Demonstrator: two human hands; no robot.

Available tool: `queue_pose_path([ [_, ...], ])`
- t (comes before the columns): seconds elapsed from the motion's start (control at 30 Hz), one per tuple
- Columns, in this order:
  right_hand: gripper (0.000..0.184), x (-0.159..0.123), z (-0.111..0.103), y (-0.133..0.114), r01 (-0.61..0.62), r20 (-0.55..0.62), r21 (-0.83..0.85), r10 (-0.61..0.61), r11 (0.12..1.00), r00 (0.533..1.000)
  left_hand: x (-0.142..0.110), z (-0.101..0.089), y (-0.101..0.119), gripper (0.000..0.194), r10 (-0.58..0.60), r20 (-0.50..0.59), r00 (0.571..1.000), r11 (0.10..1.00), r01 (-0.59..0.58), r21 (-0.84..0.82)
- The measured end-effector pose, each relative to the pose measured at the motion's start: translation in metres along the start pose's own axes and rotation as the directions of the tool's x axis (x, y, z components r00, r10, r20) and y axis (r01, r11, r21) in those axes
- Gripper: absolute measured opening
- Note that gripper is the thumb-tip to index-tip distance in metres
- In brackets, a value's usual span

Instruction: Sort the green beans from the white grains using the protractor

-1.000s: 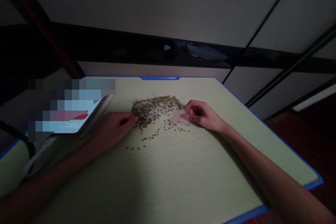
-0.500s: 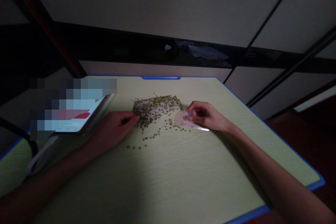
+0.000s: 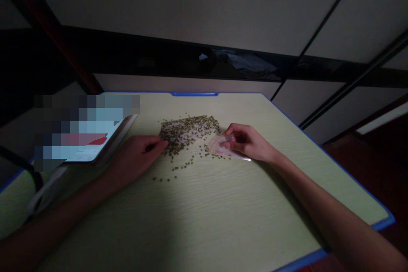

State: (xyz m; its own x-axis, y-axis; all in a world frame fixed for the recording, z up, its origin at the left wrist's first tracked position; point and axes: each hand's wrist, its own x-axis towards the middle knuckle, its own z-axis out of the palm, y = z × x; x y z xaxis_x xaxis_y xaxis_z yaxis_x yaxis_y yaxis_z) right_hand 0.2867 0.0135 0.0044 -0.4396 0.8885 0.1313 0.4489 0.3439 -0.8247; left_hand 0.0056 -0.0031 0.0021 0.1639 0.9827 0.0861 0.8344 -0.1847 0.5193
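Observation:
A heap of small green beans point(image 3: 204, 123) mixed with pale grains point(image 3: 190, 132) lies on the table in front of me. My left hand point(image 3: 140, 151) rests at the heap's left edge, thumb and fingers closed together; anything between their tips is too small to make out. On the other side, my right hand point(image 3: 245, 140) pinches a clear plastic protractor point(image 3: 219, 148) with pink markings. Its left edge is beside a few loose beans right of the heap, and its lower edge is close to the tabletop.
A lit tablet point(image 3: 86, 148), partly blurred out, stands tilted at the left by my left forearm. Stray beans point(image 3: 161, 179) are scattered in front of the heap. The pale table point(image 3: 204, 221) has a blue rim, with a cabinet point(image 3: 191, 8) behind it.
My right hand has shifted the protractor slightly left, and its blade looks turned a little. My left hand stays at the heap's edge. The whole view has slid a touch.

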Motion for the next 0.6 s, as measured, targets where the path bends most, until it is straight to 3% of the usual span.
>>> queue_pose_path([
  [0.6, 0.020, 0.0001, 0.0002, 0.0004, -0.036, -0.045, 0.001, 0.036, 0.999, 0.998, -0.0016, -0.0017, 0.0002, 0.040, 0.010, 0.009, 1.000, 1.000, -0.010, 0.005],
])
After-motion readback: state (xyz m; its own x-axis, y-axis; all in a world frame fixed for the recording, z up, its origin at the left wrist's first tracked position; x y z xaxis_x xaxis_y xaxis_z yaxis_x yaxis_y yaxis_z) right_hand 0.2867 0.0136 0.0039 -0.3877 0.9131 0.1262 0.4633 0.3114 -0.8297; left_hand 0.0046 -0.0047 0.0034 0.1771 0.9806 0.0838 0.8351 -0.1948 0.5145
